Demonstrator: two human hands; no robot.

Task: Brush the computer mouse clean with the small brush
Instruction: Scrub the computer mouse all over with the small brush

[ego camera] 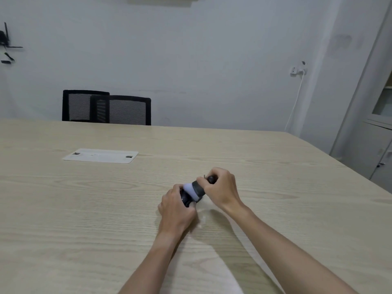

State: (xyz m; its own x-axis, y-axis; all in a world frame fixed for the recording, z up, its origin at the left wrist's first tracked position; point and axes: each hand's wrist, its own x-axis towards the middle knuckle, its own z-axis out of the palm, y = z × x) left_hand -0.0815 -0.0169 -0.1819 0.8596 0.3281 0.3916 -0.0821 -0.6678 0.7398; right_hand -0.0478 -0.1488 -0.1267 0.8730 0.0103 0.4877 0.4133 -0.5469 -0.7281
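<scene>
head cam, single view | looks forward and slightly down across table (84, 209) | hands (176, 206) near, centre-low | forearms enter from near edge | far: wall (191, 60), chairs (118, 109) far left | cabinet (373, 124) right

A pale wood-grain table (89, 209) stretched out wide before me. Set flush into its top, toward the far left, was a white cable cover plate (101, 155) with a small slot at each end. Behind the far edge stood two black mesh-backed chairs (106, 108), one overlapping the other. On the grey wall to the right sat a white socket (298, 70), a white cord (296, 98) hanging from it. A grey cabinet (373, 115) with a glass door stood at the far right.
</scene>
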